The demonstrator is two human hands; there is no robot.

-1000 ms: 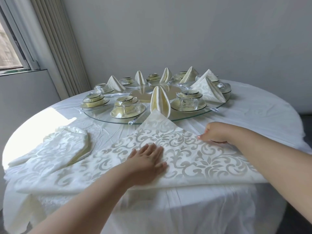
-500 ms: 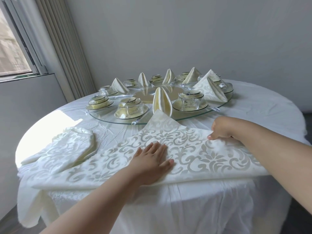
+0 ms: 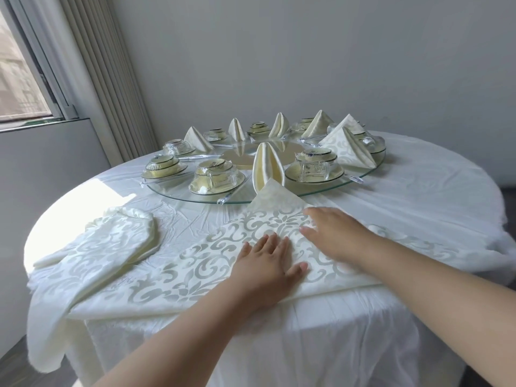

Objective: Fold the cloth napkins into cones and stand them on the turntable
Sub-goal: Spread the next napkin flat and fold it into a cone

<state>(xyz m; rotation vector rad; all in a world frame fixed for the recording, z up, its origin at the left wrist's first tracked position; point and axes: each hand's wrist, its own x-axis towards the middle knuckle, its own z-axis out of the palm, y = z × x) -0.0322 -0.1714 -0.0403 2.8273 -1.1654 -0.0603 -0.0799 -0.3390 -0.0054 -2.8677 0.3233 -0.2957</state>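
The patterned napkin (image 3: 195, 263) lies folded as a triangle in the lower middle of the frame, its tip touching the glass turntable (image 3: 178, 195). The left hand (image 3: 269, 265) presses it with flat fingers; the right hand (image 3: 335, 233), blurred, rests on it with fingers spread.

Napkin (image 3: 195, 263) — damask cloth (satiny); turntable (image 3: 178, 194) — glass.

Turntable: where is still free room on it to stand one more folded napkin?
The glass turntable is bare at its near edge left of the closest cone, beside the wrapped bowl set. Its far rim is crowded with cones and dish sets.
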